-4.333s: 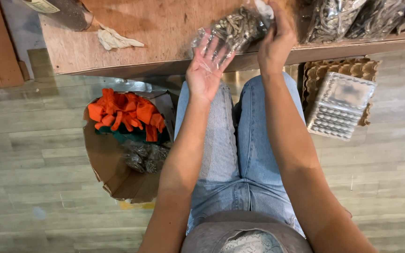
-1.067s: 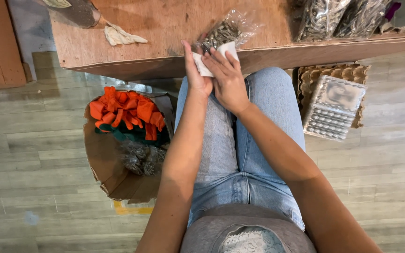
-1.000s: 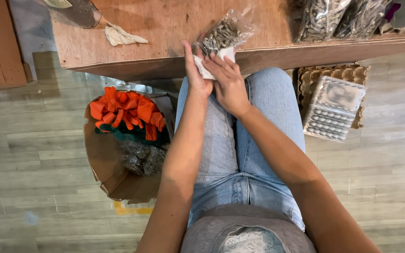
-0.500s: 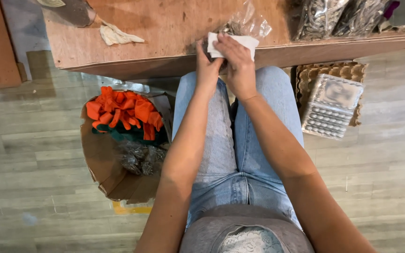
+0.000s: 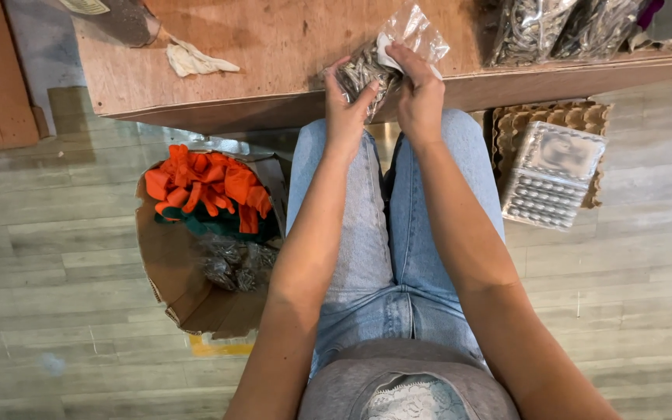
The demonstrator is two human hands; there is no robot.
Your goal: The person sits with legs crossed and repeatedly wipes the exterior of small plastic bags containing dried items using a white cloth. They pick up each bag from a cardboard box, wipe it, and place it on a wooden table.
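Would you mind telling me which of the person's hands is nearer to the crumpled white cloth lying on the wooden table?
Left. The left hand holds the clear bag just right of the crumpled white cloth; the right hand grips the bag's far side, farther from the cloth.

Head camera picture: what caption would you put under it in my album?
Both hands, left hand and right hand, hold a clear bag of small metal parts over a wooden table.

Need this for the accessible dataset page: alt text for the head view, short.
Seen from above, a seated person in jeans holds a clear plastic bag of small metal parts in the left hand and right hand at a wooden table's edge. On the floor: a cardboard box of orange gloves, and stacked trays.
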